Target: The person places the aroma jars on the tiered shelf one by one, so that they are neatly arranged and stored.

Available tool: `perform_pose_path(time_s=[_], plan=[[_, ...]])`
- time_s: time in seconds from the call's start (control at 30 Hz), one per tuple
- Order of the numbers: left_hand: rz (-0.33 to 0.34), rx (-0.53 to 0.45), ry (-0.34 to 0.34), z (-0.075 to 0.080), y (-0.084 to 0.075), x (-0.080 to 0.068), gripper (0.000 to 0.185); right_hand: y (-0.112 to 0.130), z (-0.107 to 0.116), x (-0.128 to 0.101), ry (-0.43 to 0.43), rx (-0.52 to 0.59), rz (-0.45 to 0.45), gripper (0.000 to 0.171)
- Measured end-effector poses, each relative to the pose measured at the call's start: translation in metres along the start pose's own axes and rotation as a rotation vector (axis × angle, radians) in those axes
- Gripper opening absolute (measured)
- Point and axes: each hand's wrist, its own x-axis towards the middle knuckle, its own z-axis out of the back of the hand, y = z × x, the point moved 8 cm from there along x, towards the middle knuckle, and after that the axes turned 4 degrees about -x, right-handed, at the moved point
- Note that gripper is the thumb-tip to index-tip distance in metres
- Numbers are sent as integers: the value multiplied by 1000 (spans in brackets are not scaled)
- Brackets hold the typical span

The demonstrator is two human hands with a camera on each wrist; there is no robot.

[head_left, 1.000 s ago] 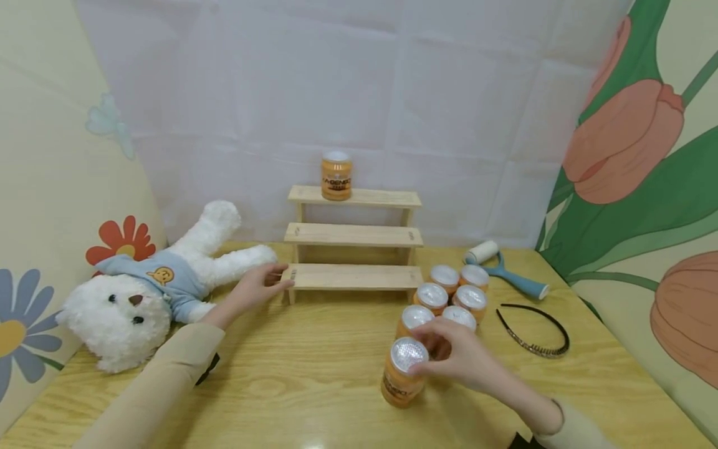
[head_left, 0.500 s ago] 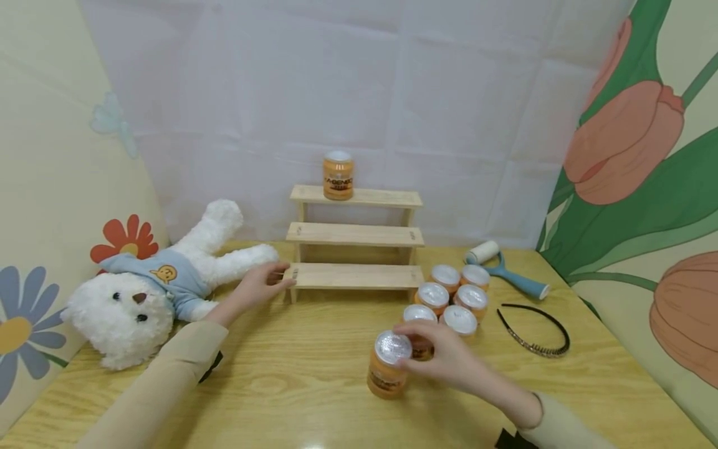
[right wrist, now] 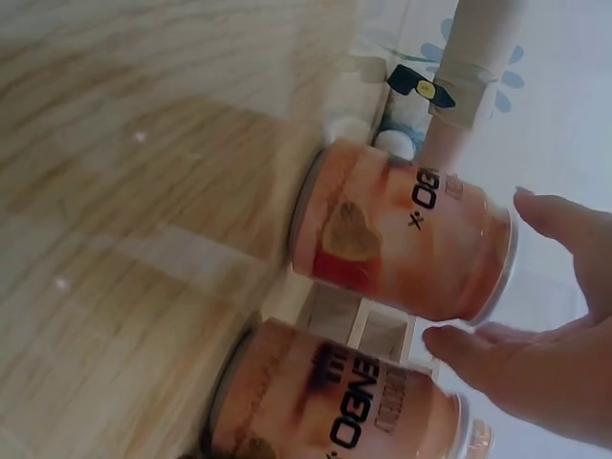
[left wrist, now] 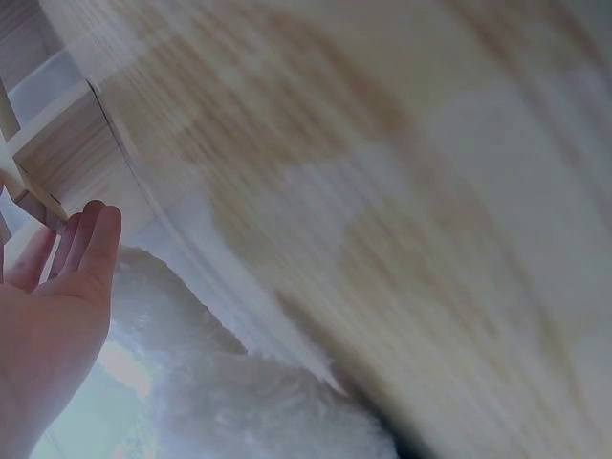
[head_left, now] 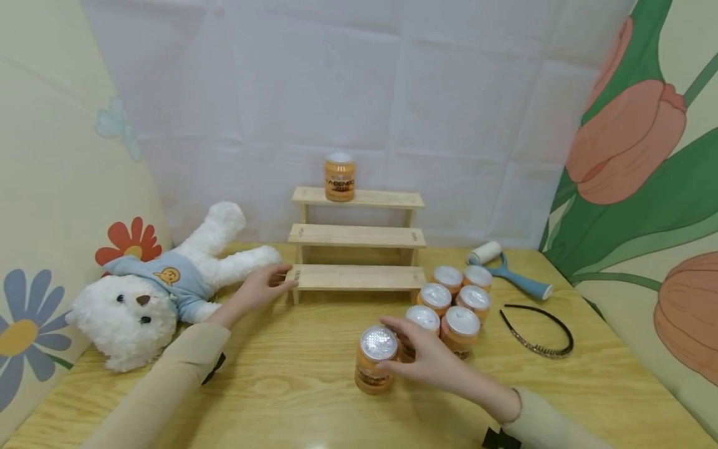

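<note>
An orange can with a silver lid stands upright on the table, in front of the other cans. My right hand holds it near the lid, thumb on the near side and fingers on the far side; the right wrist view also shows this can beside the fingers. At the left end of the three-tier wooden rack, my left hand touches the lowest board. Its fingers are straight in the left wrist view. Another orange can stands on the top tier, left of centre.
Several more orange cans stand grouped right of the rack. Behind them lies a blue-handled lint roller, with a black headband nearer. A white plush bear in a blue shirt lies left. A white sheet hangs behind.
My right hand and the can have moved left and slightly away from me across the table, apart from the group. My left hand has stayed at the rack's end.
</note>
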Motion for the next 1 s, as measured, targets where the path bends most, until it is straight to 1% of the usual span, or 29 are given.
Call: perform_pose_path(time_s=[0.07, 0.13, 0.23, 0.4, 0.5, 0.63, 0.9, 1.0], plan=[[-1, 2, 0, 0, 0, 1, 60, -4, -3, 0, 0, -38, -45, 78], [-3, -1, -2, 0, 0, 1, 60, -6, -7, 1, 1, -54, -77, 82], [-8, 0, -1, 0, -1, 1, 59, -7, -10, 3, -4, -59, -96, 81], [-9, 7, 0, 0, -1, 1, 59, -8, -13, 8, -3, -41, -97, 76], [-12, 5, 4, 0, -1, 0, 59, -11, -15, 11, 1, -9, -131, 79], [-10, 0, 9, 0, -1, -1, 60, -14, -17, 13, -7, 27, -179, 76], [-1, -5, 11, 1, -2, -1, 60, -12, -17, 16, -25, 56, -171, 65], [3, -6, 16, -1, -2, -1, 61, -13, -15, 16, -35, 48, -167, 64]])
